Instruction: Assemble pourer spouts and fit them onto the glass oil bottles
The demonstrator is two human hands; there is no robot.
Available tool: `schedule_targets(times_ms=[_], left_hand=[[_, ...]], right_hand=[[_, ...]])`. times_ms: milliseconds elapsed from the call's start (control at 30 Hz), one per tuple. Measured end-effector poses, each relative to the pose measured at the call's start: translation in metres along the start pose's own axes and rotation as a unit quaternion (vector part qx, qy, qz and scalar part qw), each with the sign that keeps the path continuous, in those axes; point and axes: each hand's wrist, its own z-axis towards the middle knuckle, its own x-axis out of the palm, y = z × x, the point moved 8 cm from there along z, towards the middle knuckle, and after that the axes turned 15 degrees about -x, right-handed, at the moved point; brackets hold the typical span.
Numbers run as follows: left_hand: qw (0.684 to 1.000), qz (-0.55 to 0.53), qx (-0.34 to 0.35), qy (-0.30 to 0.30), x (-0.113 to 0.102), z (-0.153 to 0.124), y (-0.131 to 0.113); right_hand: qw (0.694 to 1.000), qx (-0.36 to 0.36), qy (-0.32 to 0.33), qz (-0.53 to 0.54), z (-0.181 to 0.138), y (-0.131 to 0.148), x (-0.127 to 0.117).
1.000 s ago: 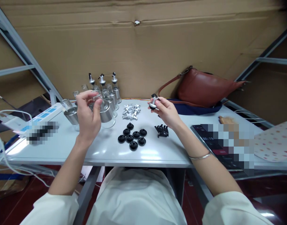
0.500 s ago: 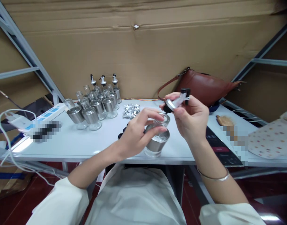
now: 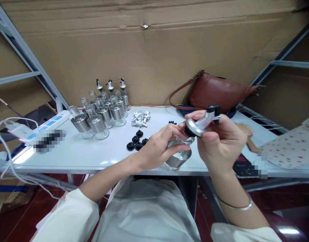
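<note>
Bottle (image 3: 179, 160): glass with a steel band, tilted, near the close edge of the table (image 3: 76, 153); take it as the clock's centre.
Left hand (image 3: 158, 146): comes in from 9 o'clock, thumb and fingers pinching the bottle at its upper end.
Right hand (image 3: 223, 143): between 2 and 3 o'clock, fingers curled, thumb and fingertips pinching the spout.
Spout (image 3: 201, 125): at 1 o'clock, silver body, with its black lever (image 3: 214, 108) and black base (image 3: 189, 130) on, so this assembly looks complete.
Fit: base leans over the bottle's mouth; fingers crowd the spot, so I cannot tell whether it touches the rim, though it does not look seated.
Topped bottles (image 3: 125, 98): done, by the look of them; three stand upright between 10 and 11 o'clock, each wearing a spout.
Open bottles (image 3: 97, 124): towards 10 o'clock, closely grouped, necks bare; these make up most of what is left.
Silver bodies (image 3: 140, 120): a loose heap between 10 and 11 o'clock, not yet joined to anything.
Black stoppers (image 3: 138, 146): between 9 and 10 o'clock, at least five, loose on the table.
Small black pieces (image 3: 172, 122): at 12 o'clock, partly behind the left fingers, unused.
Progress: early, I judge; bare necks clearly outnumber finished tops.
</note>
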Motion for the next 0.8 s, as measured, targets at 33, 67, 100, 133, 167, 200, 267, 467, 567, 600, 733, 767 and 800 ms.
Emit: schedule_targets(times_ms=[33,67,100,133,167,200,267,467,567,600,733,767,800], left_hand=[[1.0,0.006,0.001,-0.002,0.001,0.0,0.001],[1.0,0.012,0.002,-0.002,0.002,-0.001,0.002],[1.0,0.017,0.001,-0.001,0.003,-0.001,0.004],[1.0,0.02,-0.002,0.001,0.004,-0.002,0.006],[1.0,0.022,-0.007,0.005,0.005,-0.002,0.008],[1.0,0.022,-0.013,0.01,0.006,-0.002,0.01],[0.999,0.021,-0.021,0.021,0.007,-0.003,0.013],[0.998,-0.028,-0.035,0.052,0.006,-0.004,0.015],[0.996,-0.058,-0.027,0.056,0.005,-0.004,0.016],[0.996,-0.064,-0.025,0.055,0.005,-0.005,0.017],[0.995,-0.077,-0.026,0.051,0.004,-0.005,0.022],[0.996,-0.077,-0.027,0.048,0.004,-0.006,0.023],[0.996,-0.077,-0.029,0.044,0.004,-0.006,0.024]], right_hand=[[1.0,-0.004,0.008,-0.002,-0.001,0.0,0.001],[1.0,-0.005,0.016,-0.002,-0.003,0.0,0.002],[1.0,-0.001,0.024,-0.001,-0.005,-0.002,0.002],[1.0,0.006,0.031,-0.001,-0.008,-0.004,0.003],[0.999,0.015,0.036,0.0,-0.01,-0.006,0.003],[0.999,0.024,0.041,0.002,-0.012,-0.007,0.003],[0.998,0.034,0.043,0.009,-0.015,-0.009,0.003],[0.997,0.067,0.029,0.018,-0.02,-0.014,0.001],[0.996,0.084,0.027,0.027,-0.023,-0.016,0.001],[0.995,0.088,0.027,0.027,-0.024,-0.017,0.001],[0.994,0.107,0.025,0.026,-0.027,-0.02,0.0],[0.993,0.112,0.024,0.03,-0.028,-0.021,0.0],[0.993,0.114,0.023,0.033,-0.029,-0.022,0.0]])
